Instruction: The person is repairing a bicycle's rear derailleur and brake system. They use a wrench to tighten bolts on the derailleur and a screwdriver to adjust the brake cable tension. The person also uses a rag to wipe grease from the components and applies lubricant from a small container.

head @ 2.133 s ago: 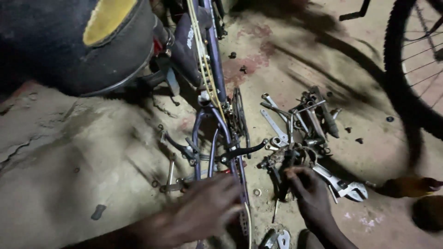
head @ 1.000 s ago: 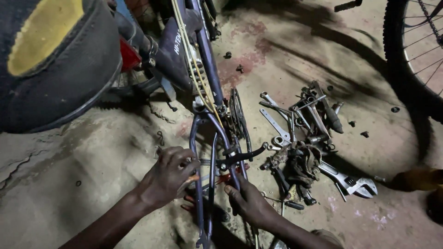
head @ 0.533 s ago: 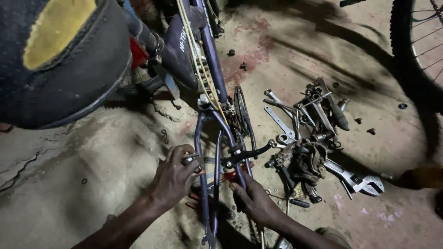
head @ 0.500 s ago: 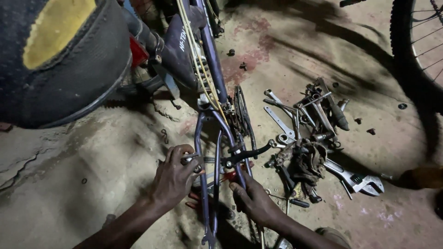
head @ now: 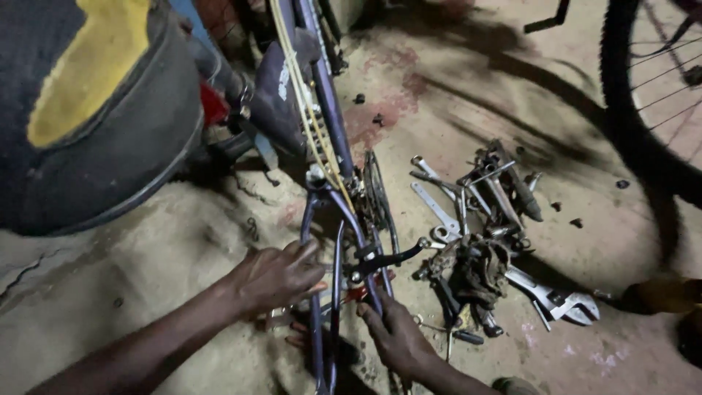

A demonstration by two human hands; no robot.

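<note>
1. The bicycle frame [head: 327,117] is painted metal, purple with a dull sheen.
2. The wrenches [head: 439,212] and adjustable spanner [head: 556,298] are bare grey metal, faintly shiny.
3. The floor [head: 146,263] is rough, cracked, matt concrete, stained reddish in places.
4. The tyre [head: 636,110] is matt black rubber.
5. The rag [head: 484,269] among the tools looks like grimy cloth.

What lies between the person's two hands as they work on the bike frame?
In the head view, two thin purple frame tubes run between the left hand and the right hand, both gripping the bicycle frame.
</note>
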